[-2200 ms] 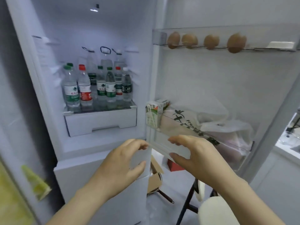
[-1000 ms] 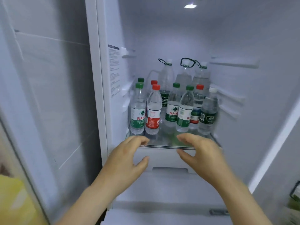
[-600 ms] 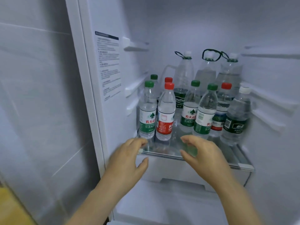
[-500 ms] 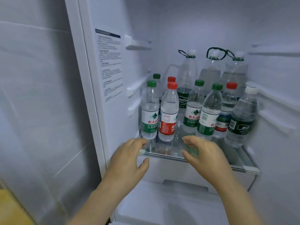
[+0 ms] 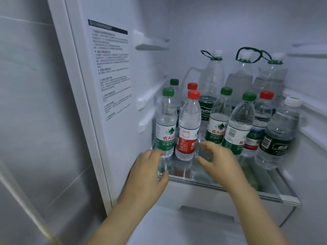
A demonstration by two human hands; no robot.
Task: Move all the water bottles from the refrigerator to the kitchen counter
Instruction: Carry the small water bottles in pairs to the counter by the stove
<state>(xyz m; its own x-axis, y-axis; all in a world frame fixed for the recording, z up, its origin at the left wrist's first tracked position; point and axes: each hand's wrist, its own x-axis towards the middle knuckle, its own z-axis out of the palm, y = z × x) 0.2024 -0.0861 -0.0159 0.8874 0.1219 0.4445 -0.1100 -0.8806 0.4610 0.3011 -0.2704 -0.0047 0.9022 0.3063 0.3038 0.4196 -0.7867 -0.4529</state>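
Refrigerator [image 5: 159,23] space holds the water bottles, all upright on the glass shelf [image 5: 221,182]. The red-label bottle [image 5: 188,133], red-capped, stands at the shelf's front. Well to its left, a printed sticker [image 5: 111,68] covers the side wall. Below and left of it the left hand [image 5: 146,174] hovers with fingers loosely curved, gripping nothing. Its fingertips reach the base of the green-label bottle [image 5: 166,126], which stands just beside the red-label bottle on the left; whether they touch cannot be told. Two rear bottles [image 5: 174,82], one green-capped and one red-capped, stand right behind this pair. Just right of the red-label bottle the right hand [image 5: 219,163] hangs released, thumb and fingers spread, holding nothing. Farther right stand four small bottles [image 5: 238,128], capped green, green, red and white. Behind it and to the right, three large bottles [image 5: 241,78] with loop handles line the back.
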